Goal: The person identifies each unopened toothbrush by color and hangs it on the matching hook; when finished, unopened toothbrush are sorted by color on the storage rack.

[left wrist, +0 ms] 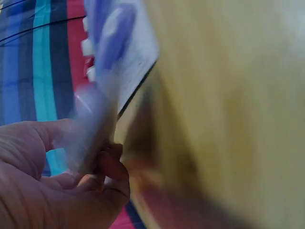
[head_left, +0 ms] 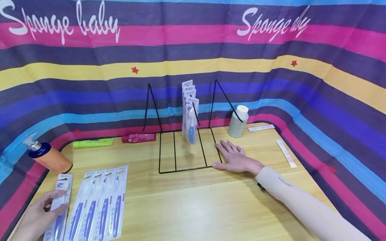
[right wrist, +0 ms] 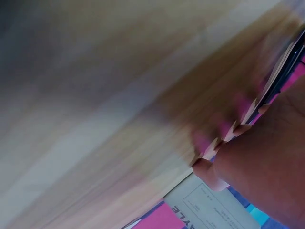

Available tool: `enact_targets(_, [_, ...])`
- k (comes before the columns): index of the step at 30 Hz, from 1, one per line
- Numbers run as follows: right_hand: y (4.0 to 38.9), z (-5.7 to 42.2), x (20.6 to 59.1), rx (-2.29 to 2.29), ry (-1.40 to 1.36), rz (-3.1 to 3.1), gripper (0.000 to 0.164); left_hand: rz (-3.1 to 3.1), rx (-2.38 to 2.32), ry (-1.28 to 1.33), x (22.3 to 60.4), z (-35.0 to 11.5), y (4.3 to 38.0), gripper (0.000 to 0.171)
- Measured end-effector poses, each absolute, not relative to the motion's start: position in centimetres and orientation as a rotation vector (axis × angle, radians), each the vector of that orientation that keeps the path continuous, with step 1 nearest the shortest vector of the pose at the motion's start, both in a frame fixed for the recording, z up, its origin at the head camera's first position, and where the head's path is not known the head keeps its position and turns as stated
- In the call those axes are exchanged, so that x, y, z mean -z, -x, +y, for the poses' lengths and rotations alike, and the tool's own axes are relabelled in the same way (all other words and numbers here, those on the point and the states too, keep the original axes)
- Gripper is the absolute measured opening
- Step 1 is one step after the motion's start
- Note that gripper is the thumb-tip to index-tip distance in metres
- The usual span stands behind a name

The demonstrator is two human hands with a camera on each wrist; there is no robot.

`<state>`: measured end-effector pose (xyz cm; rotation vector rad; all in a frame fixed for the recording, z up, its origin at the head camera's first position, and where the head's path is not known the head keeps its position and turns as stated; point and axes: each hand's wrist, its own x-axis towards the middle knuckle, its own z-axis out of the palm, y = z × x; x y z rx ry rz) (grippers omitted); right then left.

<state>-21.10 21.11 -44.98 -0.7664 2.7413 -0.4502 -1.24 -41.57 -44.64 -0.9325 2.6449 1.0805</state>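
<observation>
At the lower left of the head view, my left hand grips a blister-packed toothbrush with a purple handle between thumb and fingers. The left wrist view shows the blurred clear package pinched there. Beside it lies a row of several similar toothbrush packs. My right hand rests on the table, fingers spread, touching the right side of a black wire rack. Several toothbrush packs hang one behind another from the rack's middle hook; the front one has a blue handle.
Left of the rack are a red tube, a green tube and an orange pump bottle. A white-capped grey bottle stands behind my right hand. Two slim sachets lie at the right. A striped cloth encloses the wooden table.
</observation>
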Motion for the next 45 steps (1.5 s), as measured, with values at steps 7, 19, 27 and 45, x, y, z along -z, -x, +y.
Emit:
enact_targets(7, [21.1, 21.0, 44.8, 0.436, 0.760, 2.740, 0.101, 2.759, -1.149, 1.101, 42.6, -40.9, 1.4, 0.052])
enact_targets(19, [21.4, 21.2, 45.1, 0.417, 0.748, 2.738, 0.104, 2.702, -2.149, 0.627, 39.1, -33.5, 1.9, 0.022])
enact_targets(27, [21.4, 21.0, 45.1, 0.420, 0.751, 2.729, 0.103, 2.884, -2.125, 0.175, 37.4, -28.4, 2.6, 0.025])
enact_targets(45, [21.1, 21.0, 44.8, 0.435, 0.776, 2.733, 0.101, 2.652, -2.407, -0.483, 35.4, -20.6, 3.2, 0.026])
